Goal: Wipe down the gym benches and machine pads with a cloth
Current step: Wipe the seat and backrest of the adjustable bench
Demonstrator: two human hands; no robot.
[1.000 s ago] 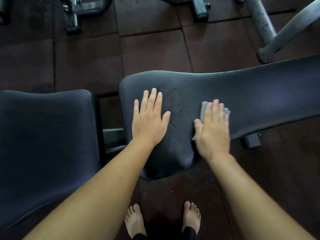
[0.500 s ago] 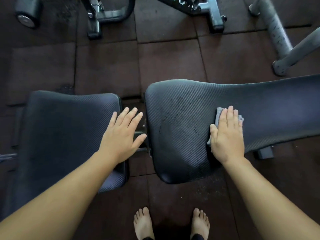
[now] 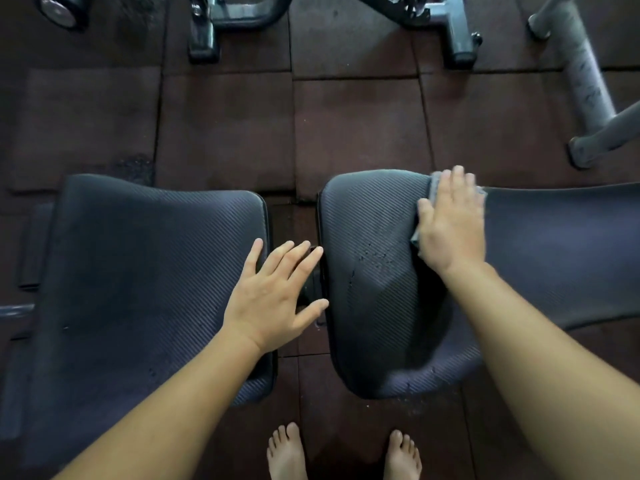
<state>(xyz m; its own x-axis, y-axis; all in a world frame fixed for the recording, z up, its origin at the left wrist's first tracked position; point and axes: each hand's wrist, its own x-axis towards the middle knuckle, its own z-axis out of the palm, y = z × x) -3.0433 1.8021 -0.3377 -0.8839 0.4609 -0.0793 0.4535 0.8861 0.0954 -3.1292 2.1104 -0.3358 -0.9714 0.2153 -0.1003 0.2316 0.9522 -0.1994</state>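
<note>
Head view: right hand [image 3: 452,223], fingers together, pressing cloth [image 3: 435,184] flat on back pad [image 3: 363,216]; left hand [image 3: 273,296], fingers spread, at seat pad [image 3: 138,271] edge. Droplets [image 3: 377,255] left mid-pad, seat pad likely pending.

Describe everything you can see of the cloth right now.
The cloth is small, grey and soft-looking. It lies flat on the long bench pad, dark and ribbed, near its far edge, mostly covered by the right hand, which presses it with straight fingers. Only edges show: beyond the fingertips, beside the little finger and under the thumb.
</note>
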